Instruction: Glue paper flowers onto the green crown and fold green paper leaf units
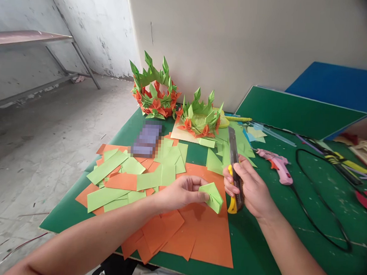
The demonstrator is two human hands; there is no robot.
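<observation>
Folded green paper (213, 197): pinched between thumb and fingertips of left hand (181, 192), just above orange sheet (203, 235) at near side of table (272, 259). Right hand (252, 189): fingers wrapped round cutter (232, 149), blade end pointing away.
Done, by look: large wreath (153, 91) and small wreath (199, 118) at back.
Left, judging by heap: loose green strips (133, 176), unfolded.
Glue gun (276, 164) and black cable loop (320, 208) lie to right. Nothing blocks hands.

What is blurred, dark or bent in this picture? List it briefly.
Head view: a purple thing on the table is pixelated beyond telling. Head view: the top right corner darkens. Head view: light is soft and even, shadows faint; the left hand with its green paper and the right hand with its knife are sharp.
</observation>
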